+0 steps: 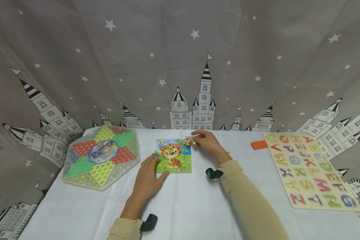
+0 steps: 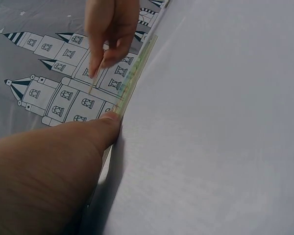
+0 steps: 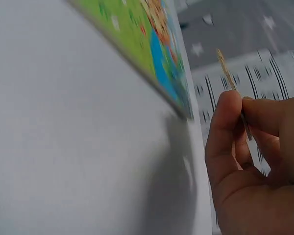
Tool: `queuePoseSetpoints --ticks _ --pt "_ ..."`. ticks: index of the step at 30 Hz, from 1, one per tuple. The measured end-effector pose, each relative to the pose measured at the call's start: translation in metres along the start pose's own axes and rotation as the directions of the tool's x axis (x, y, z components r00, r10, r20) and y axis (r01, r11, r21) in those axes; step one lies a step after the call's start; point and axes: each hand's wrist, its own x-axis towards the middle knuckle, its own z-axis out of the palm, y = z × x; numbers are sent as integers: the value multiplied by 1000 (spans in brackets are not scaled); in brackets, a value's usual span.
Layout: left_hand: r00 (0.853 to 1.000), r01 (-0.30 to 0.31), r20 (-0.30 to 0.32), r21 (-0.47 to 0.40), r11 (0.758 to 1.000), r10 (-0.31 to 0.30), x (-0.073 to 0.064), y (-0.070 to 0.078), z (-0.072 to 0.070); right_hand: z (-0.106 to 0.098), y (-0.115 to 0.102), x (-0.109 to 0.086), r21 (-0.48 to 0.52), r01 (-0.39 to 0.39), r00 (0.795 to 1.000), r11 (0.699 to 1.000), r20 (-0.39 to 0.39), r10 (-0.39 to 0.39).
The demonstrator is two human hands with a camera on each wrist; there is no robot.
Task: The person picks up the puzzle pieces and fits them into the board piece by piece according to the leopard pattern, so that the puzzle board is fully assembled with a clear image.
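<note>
A square puzzle board [image 1: 181, 165] with a spotted leopard cub on green grass lies on the white table. My left hand [image 1: 148, 175] rests at its lower left corner, fingers along the left edge and thumb by the bottom edge. In the left wrist view, the thumb of the left hand [image 2: 73, 147] touches the board's edge [image 2: 132, 81]. Above the board's upper right corner, my right hand [image 1: 208, 143] pinches a thin spotted puzzle piece [image 1: 188, 141] between thumb and fingers. The right wrist view shows that piece [image 3: 225, 68] edge-on, apart from the board [image 3: 137, 54].
A Chinese checkers set [image 1: 103, 156] in clear packaging lies on the left. On the right are a wooden alphabet board [image 1: 315, 173] and an orange block [image 1: 259, 144]. Something small and yellowish [image 1: 229, 153] shows partly behind the right wrist. A castle-print curtain [image 1: 180, 66] hangs behind.
</note>
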Motion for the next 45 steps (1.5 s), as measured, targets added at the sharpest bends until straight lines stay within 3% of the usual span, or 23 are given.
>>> queuePoseSetpoints --ticks 7,11,16,21,28,35,39,42,45 --pt "1000 -21 -19 6 1000 21 0 0 2 47 -17 -1 -83 55 997 995 -51 -59" --pt "1000 -18 -13 10 1000 18 0 2 1 61 -24 -1 -147 47 992 988 -112 -64" --pt "1000 -11 -2 15 1000 11 0 3 -1 69 -31 0 -224 37 988 974 -135 -68" --pt "1000 -19 -13 6 1000 19 -1 2 -2 72 -37 2 -341 15 991 940 -123 -61" --pt "1000 -25 -6 9 1000 25 -2 4 -5 73 -41 2 -495 -17 995 869 -91 -33" --pt "1000 -26 -14 10 1000 27 -1 3 -5 73 -38 6 -443 -1 995 896 -87 -42" --pt "1000 -30 -10 14 999 30 -1 2 -3 67 -30 9 -404 61 996 913 -39 -83" --pt "1000 -28 -6 24 999 28 -1 1 -3 57 -23 7 -341 126 990 931 -10 -138" --pt "1000 -24 -4 37 999 24 0 0 -2 36 -14 1 -287 142 989 948 -10 -151"
